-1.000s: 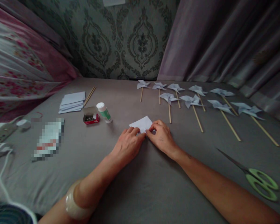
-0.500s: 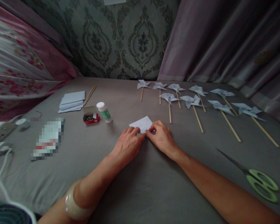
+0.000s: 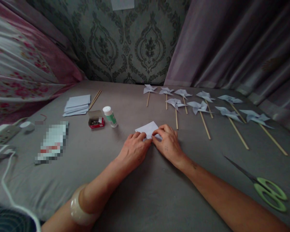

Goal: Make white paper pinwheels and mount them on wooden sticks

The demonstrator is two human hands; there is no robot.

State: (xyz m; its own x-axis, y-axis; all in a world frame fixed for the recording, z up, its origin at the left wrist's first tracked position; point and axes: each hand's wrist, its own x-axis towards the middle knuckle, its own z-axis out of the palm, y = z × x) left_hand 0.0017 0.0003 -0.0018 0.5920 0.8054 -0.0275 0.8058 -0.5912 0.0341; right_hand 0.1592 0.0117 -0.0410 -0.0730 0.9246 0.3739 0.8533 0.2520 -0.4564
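- Power strip (image 3: pixel 3 133): far left of the glue stick (image 3: pixel 110 116), sockets facing up.
- Packet (image 3: pixel 53 140): left of the glue stick and nearer the person; pixelated, so its printing cannot be read beyond a red band.
- Paper stack (image 3: pixel 76 104): left of the glue stick and farther back, two thin sticks (image 3: pixel 94 100) beside it.
- Red box (image 3: pixel 96 123): just left of the glue stick, flap raised, small metal pieces inside; its markings are too small to read.
- The glue stick: upright, white cap, green-and-white label, lettering illegible.
- Left hand (image 3: pixel 135 146): right of the glue stick and nearer, fingers bent, gripping the white paper (image 3: pixel 148 129) at its near left.
- The white paper: right of the glue stick, slightly nearer, between both hands' fingertips.
- Right hand (image 3: pixel 168 141): farther right of the glue stick, thumb and forefinger pinching the paper's near right.
- Nine pinwheels (image 3: pixel 200 107): right of the glue stick, in two rows.
- Scissors (image 3: pixel 268 190): far right of the glue stick and nearer, green-handled.
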